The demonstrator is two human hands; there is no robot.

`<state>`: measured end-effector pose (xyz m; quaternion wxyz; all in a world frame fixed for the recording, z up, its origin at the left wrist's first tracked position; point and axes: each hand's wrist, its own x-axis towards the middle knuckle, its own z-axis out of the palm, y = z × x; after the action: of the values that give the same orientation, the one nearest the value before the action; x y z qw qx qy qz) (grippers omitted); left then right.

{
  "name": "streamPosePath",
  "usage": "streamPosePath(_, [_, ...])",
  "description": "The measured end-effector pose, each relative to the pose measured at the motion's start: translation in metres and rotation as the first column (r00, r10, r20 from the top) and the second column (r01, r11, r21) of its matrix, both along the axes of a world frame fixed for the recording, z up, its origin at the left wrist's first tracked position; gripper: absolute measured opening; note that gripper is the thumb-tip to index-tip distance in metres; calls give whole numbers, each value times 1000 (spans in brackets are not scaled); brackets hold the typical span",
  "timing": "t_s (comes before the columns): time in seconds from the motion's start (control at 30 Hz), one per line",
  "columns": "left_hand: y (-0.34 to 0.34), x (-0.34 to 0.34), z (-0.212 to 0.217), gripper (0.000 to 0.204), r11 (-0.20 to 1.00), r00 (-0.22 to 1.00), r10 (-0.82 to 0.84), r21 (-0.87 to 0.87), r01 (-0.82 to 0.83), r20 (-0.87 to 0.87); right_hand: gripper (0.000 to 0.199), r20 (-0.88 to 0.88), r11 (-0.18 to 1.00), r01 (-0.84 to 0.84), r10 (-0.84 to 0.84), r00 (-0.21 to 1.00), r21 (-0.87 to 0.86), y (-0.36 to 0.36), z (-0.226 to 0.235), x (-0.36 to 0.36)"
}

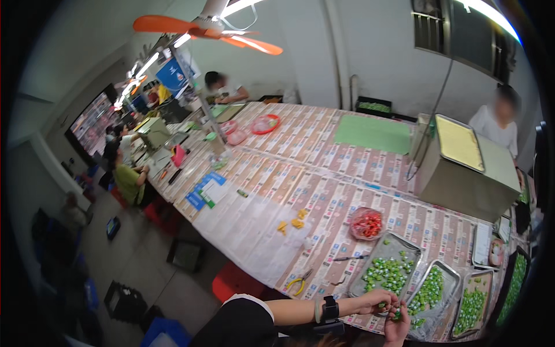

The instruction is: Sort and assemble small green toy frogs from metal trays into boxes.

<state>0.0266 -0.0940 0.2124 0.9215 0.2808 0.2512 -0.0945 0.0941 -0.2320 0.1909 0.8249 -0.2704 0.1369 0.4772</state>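
My left hand (377, 301) reaches in from the lower edge, a dark watch (330, 309) on its wrist. Its fingers are pinched together on a small piece that is too small to name. Close against it, my right hand (396, 328) has its fingertips closed on a small green piece (397, 314). Both hands are over the near edge of a metal tray (416, 250) of small green-and-white pieces (386, 274). Beside it to the right lies a second metal tray (457, 276) of similar green pieces (429, 291), with clear plastic at its near end.
A third tray (489, 289) stands further right. Yellow-handled pliers (299, 283), a thin dark tool (350, 258) and a plastic bag of red pieces (366, 224) lie to the left and beyond. A large metal box (462, 188) stands at the far right. Other people sit around the table.
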Motion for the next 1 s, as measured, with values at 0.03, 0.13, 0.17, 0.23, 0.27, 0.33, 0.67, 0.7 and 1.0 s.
streamPosePath(0.03, [4,-6,4,10,999,999,53,-8,-53,-11,23,-49,999,-30,29,998,-18,8,-2,0])
streamPosePath(0.13, [18,-17,2,10,989,990,135,-52,-137,-46,20,-125,985,-143,155,980,95,29,-12,5])
streamPosePath(0.17, [22,-19,-3,10,983,981,174,-36,-178,-81,17,-123,988,-149,152,981,33,34,-10,3])
streamPosePath(0.23, [26,-22,-24,7,974,973,219,-37,-222,-69,16,-119,989,-150,151,981,18,42,-21,4])
streamPosePath(0.27, [27,-20,-35,7,971,969,230,-44,-234,-86,15,-102,991,-133,133,986,7,45,-30,5])
streamPosePath(0.33, [31,-24,-42,7,963,965,262,-58,-262,-9,17,-126,993,-105,99,987,-46,50,-45,5])
streamPosePath(0.67, [19,7,-74,8,971,980,183,-144,-192,-77,26,2,987,30,-30,1000,-157,40,-51,20])
streamPosePath(0.7, [18,12,-70,8,965,972,227,-124,-233,-62,26,1,984,39,-39,999,-172,36,-58,23])
streamPosePath(1.0, [15,31,-113,24,945,973,184,246,-214,140,29,40,992,-97,100,994,-76,33,-110,31])
